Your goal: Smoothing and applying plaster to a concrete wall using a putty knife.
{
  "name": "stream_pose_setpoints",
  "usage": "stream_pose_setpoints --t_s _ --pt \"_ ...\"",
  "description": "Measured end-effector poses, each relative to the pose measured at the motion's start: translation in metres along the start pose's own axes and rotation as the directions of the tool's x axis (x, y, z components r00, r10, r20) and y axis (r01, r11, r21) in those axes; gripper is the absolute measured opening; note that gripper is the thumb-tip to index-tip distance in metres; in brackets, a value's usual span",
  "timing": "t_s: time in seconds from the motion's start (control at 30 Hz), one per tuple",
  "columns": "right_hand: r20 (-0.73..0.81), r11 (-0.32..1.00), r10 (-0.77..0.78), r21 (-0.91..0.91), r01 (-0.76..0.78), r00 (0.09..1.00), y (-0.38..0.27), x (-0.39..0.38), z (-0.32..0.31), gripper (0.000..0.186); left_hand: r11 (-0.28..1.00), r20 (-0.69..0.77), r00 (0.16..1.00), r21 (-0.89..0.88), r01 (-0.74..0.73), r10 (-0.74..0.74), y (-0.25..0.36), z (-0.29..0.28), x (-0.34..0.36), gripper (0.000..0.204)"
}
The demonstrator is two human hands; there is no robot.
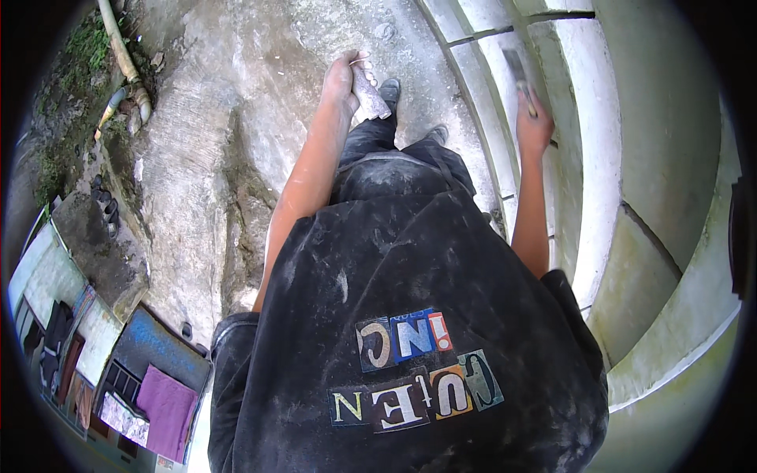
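Out ahead of my body, my left hand (340,80) is closed round a pale, white-smeared piece (369,96) with a flared lower end. Its kind I cannot make out; it hangs above my legs and shoes. Over on the right, my right hand (535,122) grips a putty knife (515,65) by its handle, fingers wrapped round it. The flat blade points away from me and looks smeared by motion. Beside that hand is a pale wall with stepped ledges (587,150); whether the blade touches it I cannot tell.
Rough concrete ground (260,47) lies under my feet, with a broken edge to the left. A pipe (118,43) runs along the mossy bank at far left. Behind on the left are a pair of sandals (108,211) and a purple cloth (167,406) hanging by a building.
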State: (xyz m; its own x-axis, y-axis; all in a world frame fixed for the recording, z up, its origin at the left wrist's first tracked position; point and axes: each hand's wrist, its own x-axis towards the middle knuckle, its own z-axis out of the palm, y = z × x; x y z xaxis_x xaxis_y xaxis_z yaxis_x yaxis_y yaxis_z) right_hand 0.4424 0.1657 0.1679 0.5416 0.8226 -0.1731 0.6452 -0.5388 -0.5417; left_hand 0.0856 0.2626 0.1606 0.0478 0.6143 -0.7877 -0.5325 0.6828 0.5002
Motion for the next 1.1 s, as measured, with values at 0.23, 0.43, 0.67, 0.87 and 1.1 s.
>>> stream_pose_setpoints --t_s 0.23,0.43,0.67,0.87,1.1 --pt "-0.097 0.99 -0.012 0.139 0.026 0.995 0.056 -0.056 -0.024 0.035 1.0 0.004 1.0 0.011 -0.018 0.018 0.006 0.008 0.017 0.023" --pt "-0.1 0.983 -0.136 -0.134 0.122 0.986 0.029 0.012 0.005 0.041 0.998 0.085 0.996 0.068 -0.003 -0.003 -0.001 0.031 0.02 0.023" --pt "-0.046 0.99 -0.136 -0.054 0.133 0.99 0.001 0.036 0.01 0.047 0.991 0.101 0.993 0.126 0.043 -0.056 -0.015 0.037 0.022 0.023" --pt "-0.073 0.996 -0.036 0.08 0.042 0.997 0.045 -0.064 -0.042 0.036 1.0 0.075 0.997 0.029 0.011 -0.013 -0.009 0.031 0.027 0.022" --pt "-0.097 0.998 -0.044 -0.051 0.039 0.994 0.06 -0.043 -0.023 0.036 1.0 0.065 0.998 0.017 0.006 -0.007 -0.016 0.045 0.027 0.023"
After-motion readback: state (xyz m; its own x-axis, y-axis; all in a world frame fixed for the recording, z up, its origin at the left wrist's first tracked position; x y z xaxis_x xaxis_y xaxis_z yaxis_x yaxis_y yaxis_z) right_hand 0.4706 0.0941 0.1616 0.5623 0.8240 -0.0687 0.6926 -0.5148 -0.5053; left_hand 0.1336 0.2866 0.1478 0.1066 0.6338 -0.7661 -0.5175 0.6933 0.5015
